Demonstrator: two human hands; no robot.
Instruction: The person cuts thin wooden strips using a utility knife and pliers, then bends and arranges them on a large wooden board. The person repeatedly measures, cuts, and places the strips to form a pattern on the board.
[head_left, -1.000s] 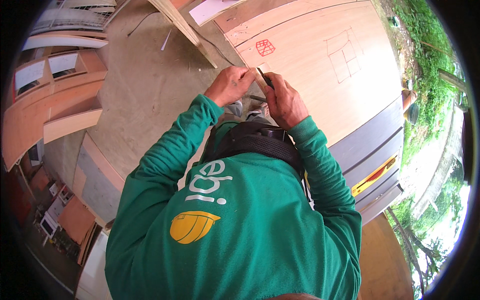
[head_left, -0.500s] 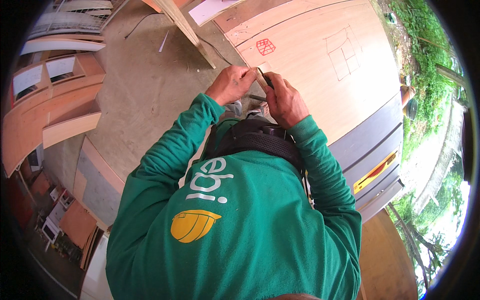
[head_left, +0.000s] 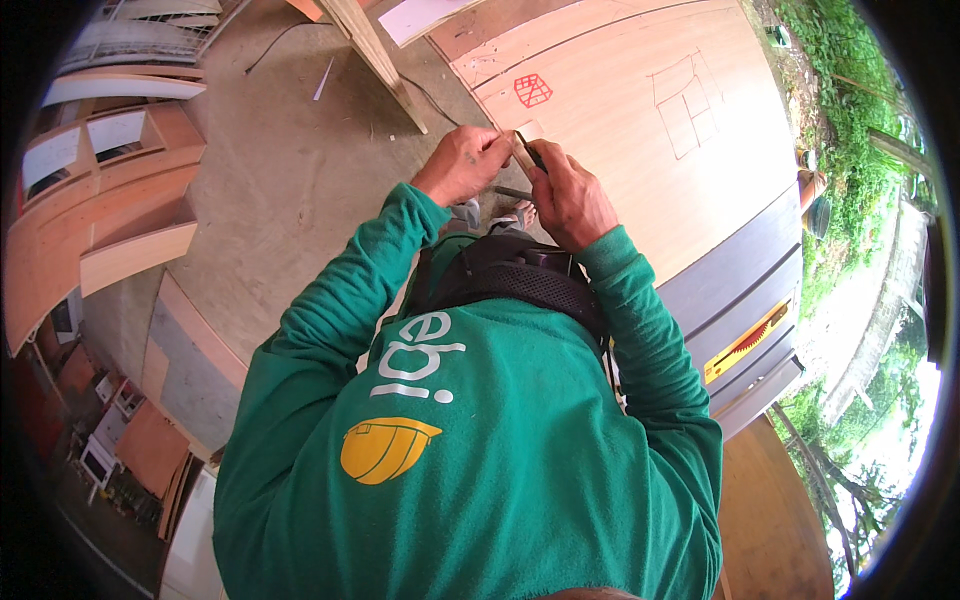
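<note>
My left hand [head_left: 466, 166] is closed, thumb and fingers pinching the end of a small pale wood strip [head_left: 521, 156]. My right hand [head_left: 574, 204] is closed round a thin dark tool [head_left: 534, 154] whose kind I cannot make out. The tool lies along the strip, and the right thumb presses close to the strip's lower end. Both hands meet in front of my waist, by the near left edge of a broad plywood panel [head_left: 620, 130]. Red line drawings show on that panel. My fingers partly hide both strip and tool.
A yellow-and-red saw blade package [head_left: 748, 340] lies on the grey boards [head_left: 735, 260] at the right. A wooden plank [head_left: 372, 62] slants over the concrete floor [head_left: 300, 150], where a dark cable [head_left: 428, 97] runs. Plywood cabinet parts [head_left: 130, 210] stand at the left.
Both hands keep their hold, with only slight shifts of the fingers and dark tool. The whole view has moved a little.
</note>
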